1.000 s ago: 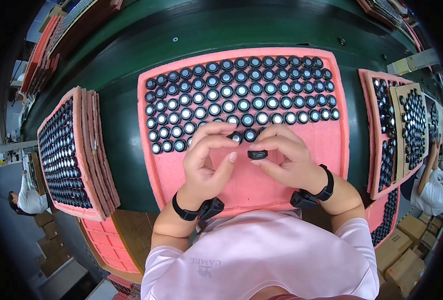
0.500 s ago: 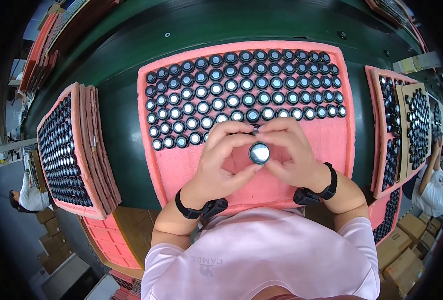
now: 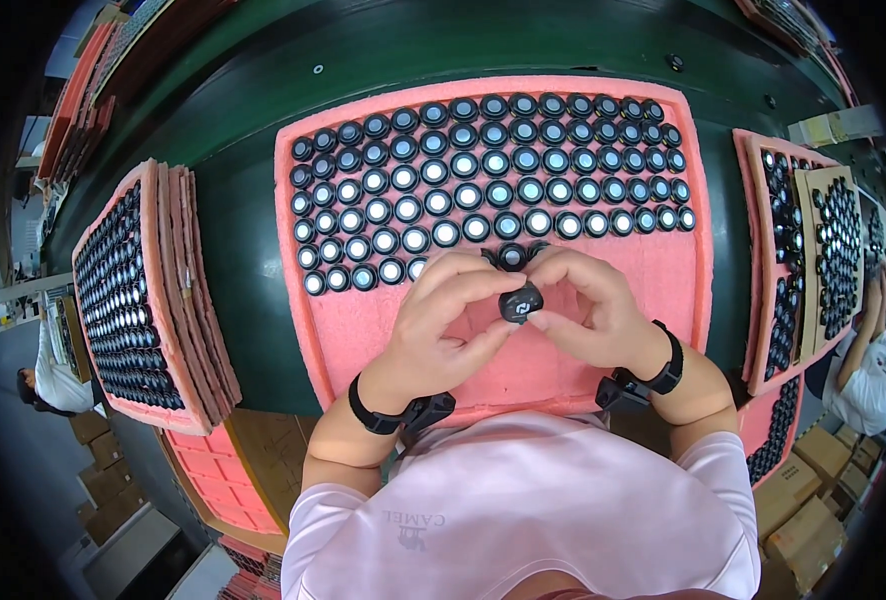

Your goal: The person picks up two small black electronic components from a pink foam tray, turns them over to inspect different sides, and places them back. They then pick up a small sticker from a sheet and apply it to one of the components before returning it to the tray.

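Observation:
Between my left hand (image 3: 435,325) and my right hand (image 3: 591,315) is a small round black part (image 3: 521,304), its dark face with a pale mark turned up. The fingertips and thumbs of both hands close on it from either side. My hands are above the bare front half of a pink foam tray (image 3: 653,290). Rows of similar round black parts (image 3: 441,202), most with a pale shiny disc on top, fill the tray's far half. One tray part (image 3: 512,257) shows just beyond my fingers, and my hands hide a few others.
Stacked pink foam trays (image 3: 178,290) with more parts lean at the left. Further filled trays (image 3: 753,260) stand at the right. A small ring (image 3: 318,69) lies on the green bench (image 3: 243,250). A person (image 3: 868,375) works at the far right, another (image 3: 58,375) at the far left.
The black part has been turned over in my fingers: its shiny silver face showed before, and now its dark marked face shows. My hands stay in nearly the same place.

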Tool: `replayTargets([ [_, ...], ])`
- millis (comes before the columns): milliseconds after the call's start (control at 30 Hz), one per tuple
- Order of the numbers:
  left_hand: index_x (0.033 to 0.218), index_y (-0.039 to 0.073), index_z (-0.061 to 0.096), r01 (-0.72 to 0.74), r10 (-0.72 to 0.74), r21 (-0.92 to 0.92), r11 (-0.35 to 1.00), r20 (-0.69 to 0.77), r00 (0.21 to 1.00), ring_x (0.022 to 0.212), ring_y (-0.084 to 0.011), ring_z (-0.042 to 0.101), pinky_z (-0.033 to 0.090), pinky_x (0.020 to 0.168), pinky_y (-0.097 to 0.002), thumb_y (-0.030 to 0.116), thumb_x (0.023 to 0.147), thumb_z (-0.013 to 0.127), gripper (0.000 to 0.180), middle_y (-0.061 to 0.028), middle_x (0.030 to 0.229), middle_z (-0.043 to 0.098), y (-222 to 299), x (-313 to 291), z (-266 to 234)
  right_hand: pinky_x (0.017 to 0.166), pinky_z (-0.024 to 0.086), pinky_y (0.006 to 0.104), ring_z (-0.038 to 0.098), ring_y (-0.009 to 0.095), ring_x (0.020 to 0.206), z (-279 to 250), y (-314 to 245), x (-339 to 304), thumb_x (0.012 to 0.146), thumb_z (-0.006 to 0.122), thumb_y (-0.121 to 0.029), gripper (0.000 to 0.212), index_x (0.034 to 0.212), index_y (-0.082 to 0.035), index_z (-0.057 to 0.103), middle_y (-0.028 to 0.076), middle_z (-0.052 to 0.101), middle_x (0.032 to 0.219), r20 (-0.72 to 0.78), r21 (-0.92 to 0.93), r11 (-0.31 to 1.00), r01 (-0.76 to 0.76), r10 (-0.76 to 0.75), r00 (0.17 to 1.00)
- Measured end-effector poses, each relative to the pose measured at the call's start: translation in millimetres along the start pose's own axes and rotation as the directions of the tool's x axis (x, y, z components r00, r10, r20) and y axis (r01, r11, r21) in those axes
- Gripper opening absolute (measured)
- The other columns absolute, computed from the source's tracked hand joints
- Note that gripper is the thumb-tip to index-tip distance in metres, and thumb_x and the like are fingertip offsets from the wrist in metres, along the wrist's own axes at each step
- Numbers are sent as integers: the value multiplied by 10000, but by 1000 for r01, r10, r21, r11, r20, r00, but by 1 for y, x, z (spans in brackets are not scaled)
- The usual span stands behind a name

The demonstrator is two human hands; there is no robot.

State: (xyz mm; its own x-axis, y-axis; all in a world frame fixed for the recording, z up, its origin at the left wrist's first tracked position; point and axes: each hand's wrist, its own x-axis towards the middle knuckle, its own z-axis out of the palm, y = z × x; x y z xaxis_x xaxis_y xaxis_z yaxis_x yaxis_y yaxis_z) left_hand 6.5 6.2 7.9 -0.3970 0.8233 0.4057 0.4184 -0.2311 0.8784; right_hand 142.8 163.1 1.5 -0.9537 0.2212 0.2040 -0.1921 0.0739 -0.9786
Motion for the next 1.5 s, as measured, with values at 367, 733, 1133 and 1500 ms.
replayTargets([
  [367,1009,25,661,-56,58,-55,997,33,998,879,-259,581,447,831,-384,18,692,764,333,-97,965,629,-2,1,-7,818,458,383,589,254,883,-2,-1,5,769,669,-9,271,1032,-29,610,117,624,990,55,-220,949,225,-218,974],
  [733,991,29,647,-36,34,-81,996,-25,999,887,-277,594,454,829,-398,12,706,743,302,-111,975,639,-5,-2,0,803,453,361,569,244,896,0,-1,4,766,659,5,286,1040,-41,592,111,597,995,30,-219,945,244,-243,970],
  [1133,935,2,613,143,-134,-94,985,92,987,852,-296,588,439,807,-384,94,794,672,178,-118,885,627,-8,-2,2,775,451,361,553,254,865,2,-4,6,703,674,23,375,1056,-72,588,90,577,978,39,-449,835,319,-339,940],
  [1500,895,7,611,202,-195,-60,977,115,974,835,-292,591,442,787,-374,109,822,664,136,-121,875,621,-7,-1,5,698,469,371,576,257,791,5,-4,7,628,719,29,388,992,-75,633,73,605,941,73,-602,713,359,-398,914],
])
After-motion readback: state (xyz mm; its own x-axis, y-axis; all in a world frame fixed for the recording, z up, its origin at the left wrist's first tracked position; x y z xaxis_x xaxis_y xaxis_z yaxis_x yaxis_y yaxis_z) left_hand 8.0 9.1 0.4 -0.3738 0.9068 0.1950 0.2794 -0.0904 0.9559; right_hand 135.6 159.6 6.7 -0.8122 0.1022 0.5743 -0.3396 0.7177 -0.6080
